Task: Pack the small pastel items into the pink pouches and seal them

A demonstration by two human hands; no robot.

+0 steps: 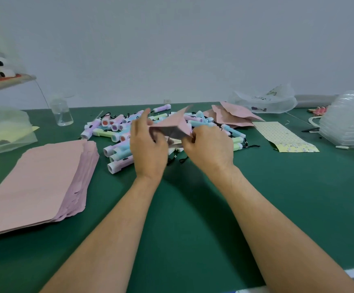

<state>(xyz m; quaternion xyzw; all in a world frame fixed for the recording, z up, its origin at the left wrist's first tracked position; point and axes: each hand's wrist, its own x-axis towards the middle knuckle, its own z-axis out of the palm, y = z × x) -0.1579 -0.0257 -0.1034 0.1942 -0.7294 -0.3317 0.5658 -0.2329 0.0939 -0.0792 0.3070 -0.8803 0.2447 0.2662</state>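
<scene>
So right now you've got one pink pouch [169,125] held up over the pile with both hands clamped on it. Your left hand [148,144] grips the left side of the mouth, thumb sticking up along the edge, and your right hand [209,146] pinches the right side with curled fingers. The mouth is pulled apart and faces back toward you, silver lining showing, and the pouch's long axis runs away from you and up to the right. Can't tell if anything's in there already, it's too dark and blurry. The pastel items [117,127] are heaped on the green worktop [193,218] right under and behind your hands. The closest loose ones look like the three just beside your left hand, lying roughly left to right with the fat ends pointing left. My guess is left does the grabbing while right keeps hold of the mouth. The flat pouch stack [38,182] sits well off to your left, and a few other pouches [233,117] lie behind on the right.
</scene>
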